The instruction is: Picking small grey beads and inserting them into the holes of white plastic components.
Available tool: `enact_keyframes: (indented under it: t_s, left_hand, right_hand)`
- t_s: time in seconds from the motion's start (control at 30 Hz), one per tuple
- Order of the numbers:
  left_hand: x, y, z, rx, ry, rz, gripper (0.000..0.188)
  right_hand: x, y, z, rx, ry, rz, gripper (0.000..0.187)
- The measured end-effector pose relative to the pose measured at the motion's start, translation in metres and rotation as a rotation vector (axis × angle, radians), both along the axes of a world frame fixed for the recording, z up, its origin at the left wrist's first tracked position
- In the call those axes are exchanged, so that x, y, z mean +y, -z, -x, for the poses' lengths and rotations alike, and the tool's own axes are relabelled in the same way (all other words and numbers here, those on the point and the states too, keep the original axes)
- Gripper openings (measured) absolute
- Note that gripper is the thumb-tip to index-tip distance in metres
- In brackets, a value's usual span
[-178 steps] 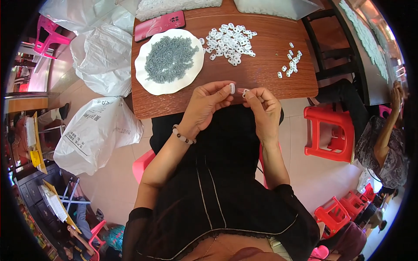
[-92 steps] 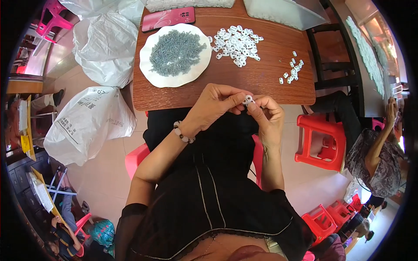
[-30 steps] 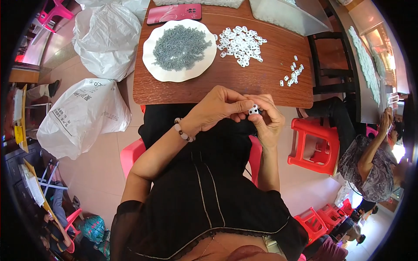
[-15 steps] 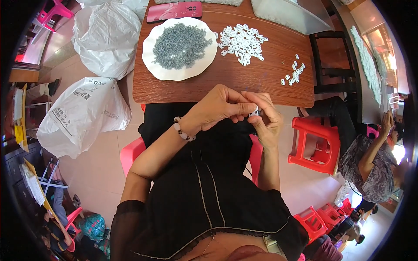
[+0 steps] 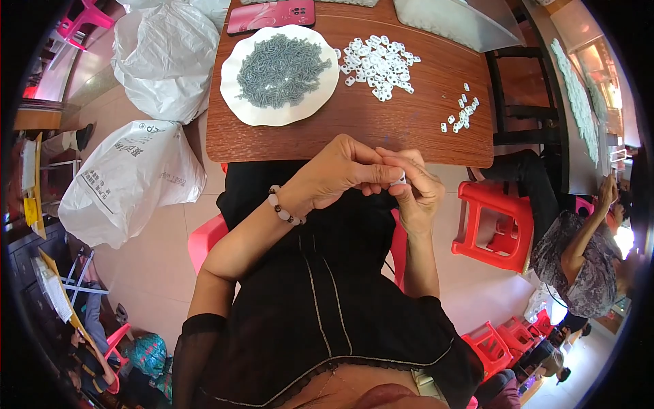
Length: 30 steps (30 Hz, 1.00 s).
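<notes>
In front of my lap, just below the table's near edge, my two hands meet fingertip to fingertip. My right hand (image 5: 419, 187) pinches a small white plastic piece (image 5: 399, 180) between thumb and fingers. My left hand (image 5: 344, 170), with a beaded bracelet on its wrist, presses thumb and forefinger together against that piece; anything inside this pinch is hidden. Beyond my hands, a white plate with a wavy rim (image 5: 235, 102) bears a heap of small grey rod-like pieces (image 5: 283, 71). Beside it lies a pile of white plastic pieces with holes (image 5: 378, 65); a smaller group (image 5: 464, 114) lies farther right.
A pink phone (image 5: 271, 16) and a grey tray (image 5: 449, 27) are at the far side of the wooden table (image 5: 327, 140). White sacks (image 5: 133, 180) stand on the left. To the right are a red stool (image 5: 494, 225) and another person (image 5: 579, 259).
The white piece has turned slightly between my fingertips, and its dark holes show less. Both hands stay almost in place.
</notes>
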<state>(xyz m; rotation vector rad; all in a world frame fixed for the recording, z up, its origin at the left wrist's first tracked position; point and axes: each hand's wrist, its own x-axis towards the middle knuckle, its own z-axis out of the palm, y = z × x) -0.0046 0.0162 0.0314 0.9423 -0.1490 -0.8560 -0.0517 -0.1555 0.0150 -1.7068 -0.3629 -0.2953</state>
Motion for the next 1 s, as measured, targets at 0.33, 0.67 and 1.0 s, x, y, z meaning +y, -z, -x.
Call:
enact_keyframes:
  t_s: [0.33, 0.67, 1.0]
  left_hand:
    - [0.002, -0.001, 0.003, 0.011, -0.008, -0.02, 0.017]
    - [-0.002, 0.001, 0.008, -0.003, -0.057, -0.047, 0.015]
    - [-0.015, 0.016, 0.0, -0.127, -0.136, -0.105, 0.023]
  right_hand:
    - [0.003, -0.001, 0.003, 0.053, -0.013, -0.077, 0.043]
    - [0.01, 0.008, 0.008, -0.004, 0.114, -0.067, 0.042]
    - [-0.01, 0.025, -0.013, 0.074, -0.016, -0.168, 0.047]
